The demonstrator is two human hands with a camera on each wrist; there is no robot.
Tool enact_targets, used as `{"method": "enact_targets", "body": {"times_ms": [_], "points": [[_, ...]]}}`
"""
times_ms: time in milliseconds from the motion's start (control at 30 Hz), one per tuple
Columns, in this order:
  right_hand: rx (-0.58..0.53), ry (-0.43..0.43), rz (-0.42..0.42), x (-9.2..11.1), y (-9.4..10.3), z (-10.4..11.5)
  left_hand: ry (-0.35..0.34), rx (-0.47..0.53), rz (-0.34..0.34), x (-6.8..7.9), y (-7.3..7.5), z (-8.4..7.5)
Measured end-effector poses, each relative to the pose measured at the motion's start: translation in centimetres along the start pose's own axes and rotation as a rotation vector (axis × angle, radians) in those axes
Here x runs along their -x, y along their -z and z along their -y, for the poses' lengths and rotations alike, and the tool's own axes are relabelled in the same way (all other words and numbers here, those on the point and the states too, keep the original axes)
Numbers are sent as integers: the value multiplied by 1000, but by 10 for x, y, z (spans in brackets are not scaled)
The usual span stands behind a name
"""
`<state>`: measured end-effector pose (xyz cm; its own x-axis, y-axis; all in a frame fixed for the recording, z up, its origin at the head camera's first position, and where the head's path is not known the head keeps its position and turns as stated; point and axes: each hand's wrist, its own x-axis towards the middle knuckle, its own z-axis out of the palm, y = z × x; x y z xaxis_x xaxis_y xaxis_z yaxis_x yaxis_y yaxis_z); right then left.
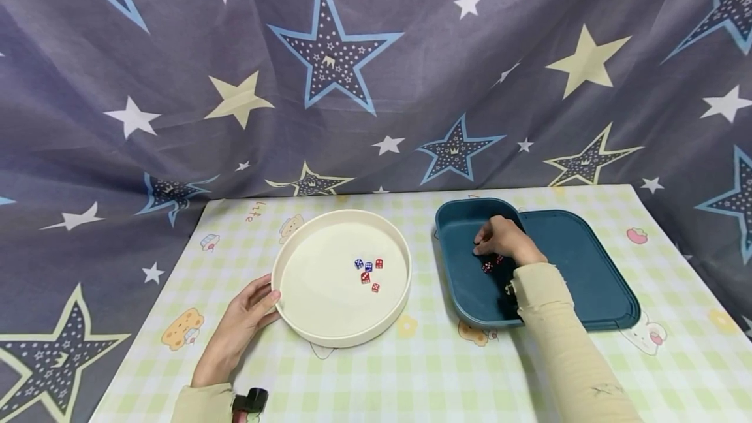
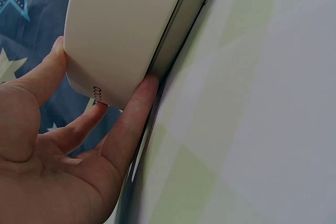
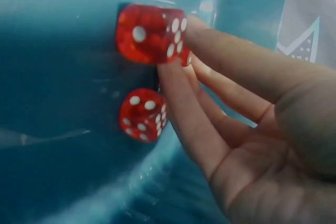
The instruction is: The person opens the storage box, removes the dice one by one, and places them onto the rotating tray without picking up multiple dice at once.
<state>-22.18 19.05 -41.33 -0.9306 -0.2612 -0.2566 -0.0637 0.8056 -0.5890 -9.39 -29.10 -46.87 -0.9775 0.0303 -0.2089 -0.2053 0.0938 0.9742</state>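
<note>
My left hand [image 1: 243, 318] holds the left side of a round cream tray [image 1: 282, 315], with the thumb at its rim and fingers against the lower side [image 2: 126, 30]. Several red and blue dice lie in this tray, among them a blue die [image 1: 359, 264] and a red die [image 1: 365, 277]. Inside a dark teal box [image 1: 464, 279], my right hand [image 1: 506, 240] pinches a translucent red die [image 3: 149, 34] at its fingertips. Close below it in the right wrist view is another red die [image 3: 143, 115]. A further red one is partly hidden behind the fingers.
A teal lid or second tray [image 1: 578, 266] lies against the box's right side. Both containers stand on a green-checked tablecloth [image 1: 411, 377]. Behind the table hangs a grey curtain [image 1: 388, 96] printed with stars.
</note>
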Motion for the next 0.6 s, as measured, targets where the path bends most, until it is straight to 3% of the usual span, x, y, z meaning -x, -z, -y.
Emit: {"method": "enact_targets", "body": {"times_ms": [267,600], "points": [[-68,19,-36,0,-3,2,8,-2,-6,0,0,0],[-77,58,-78,3,4,19,-3,10,1,1,-1,-3]]}}
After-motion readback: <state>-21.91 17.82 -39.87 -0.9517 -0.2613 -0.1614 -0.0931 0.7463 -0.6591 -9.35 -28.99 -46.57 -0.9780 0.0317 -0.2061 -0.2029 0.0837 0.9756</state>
